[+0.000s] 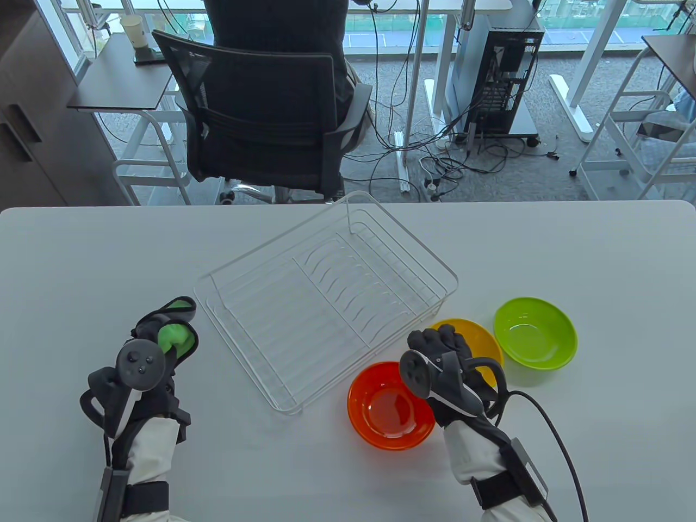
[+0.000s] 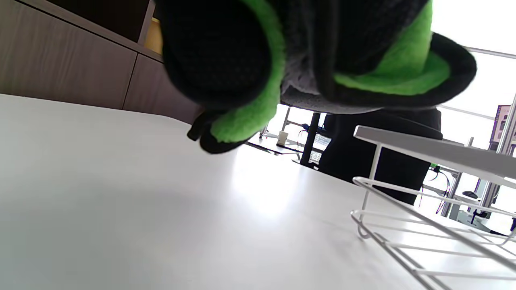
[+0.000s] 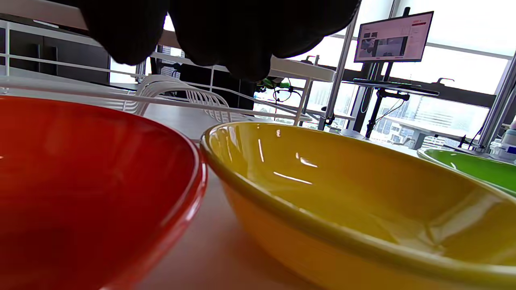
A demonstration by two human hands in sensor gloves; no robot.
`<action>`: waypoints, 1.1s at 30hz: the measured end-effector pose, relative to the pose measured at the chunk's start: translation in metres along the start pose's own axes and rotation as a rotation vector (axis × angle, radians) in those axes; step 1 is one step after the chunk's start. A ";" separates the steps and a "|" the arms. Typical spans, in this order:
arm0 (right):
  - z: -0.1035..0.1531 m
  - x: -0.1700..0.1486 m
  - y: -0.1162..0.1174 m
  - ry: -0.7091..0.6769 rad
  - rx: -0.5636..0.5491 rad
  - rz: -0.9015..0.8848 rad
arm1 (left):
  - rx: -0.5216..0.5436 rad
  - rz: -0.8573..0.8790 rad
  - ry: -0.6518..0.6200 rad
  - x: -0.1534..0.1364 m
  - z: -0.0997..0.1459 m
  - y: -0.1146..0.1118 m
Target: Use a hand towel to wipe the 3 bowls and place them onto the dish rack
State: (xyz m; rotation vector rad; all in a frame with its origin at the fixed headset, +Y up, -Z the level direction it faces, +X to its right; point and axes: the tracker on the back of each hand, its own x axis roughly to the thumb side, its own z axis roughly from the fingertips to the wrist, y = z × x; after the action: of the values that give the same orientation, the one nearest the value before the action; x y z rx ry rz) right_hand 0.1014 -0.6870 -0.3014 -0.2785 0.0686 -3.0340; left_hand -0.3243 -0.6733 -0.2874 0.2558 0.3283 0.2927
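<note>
While the towel (image 1: 175, 335) is kept bunched in the curled left hand (image 1: 142, 359), ready for wiping, the right hand (image 1: 443, 361) is poised over the yellow bowl (image 1: 481, 337) — its grip cannot be told. All three bowls are left beside the rack (image 1: 326, 293), red (image 1: 389, 408) nearest, green (image 1: 535, 331) farthest. Only the right wrist view shows that hand's fingers (image 3: 225, 36) held above the rims — touching nothing.

Beyond the white rectangular table (image 1: 109, 261), a black mesh-backed office chair (image 1: 255, 114) stands at twelve o'clock on grey carpet (image 1: 391, 70), a black computer tower (image 1: 503, 76) amid tangled cables at one o'clock, bright daylit windows (image 1: 380, 22) behind.
</note>
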 end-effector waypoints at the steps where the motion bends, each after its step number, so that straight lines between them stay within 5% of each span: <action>1: -0.001 0.003 0.001 -0.008 0.007 0.006 | 0.006 0.007 -0.008 0.001 0.000 0.001; 17: -0.021 0.019 0.029 -0.048 0.216 0.055 | -0.012 -0.014 -0.071 0.012 0.003 -0.003; 33: -0.019 0.032 0.039 -0.079 0.137 0.215 | -0.033 -0.038 -0.079 0.014 0.004 -0.005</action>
State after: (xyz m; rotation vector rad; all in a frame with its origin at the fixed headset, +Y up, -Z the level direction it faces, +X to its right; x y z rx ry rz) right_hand 0.0701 -0.7283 -0.3159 -0.3547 -0.1083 -2.7950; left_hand -0.3088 -0.6744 -0.2888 0.2274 0.2499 0.2494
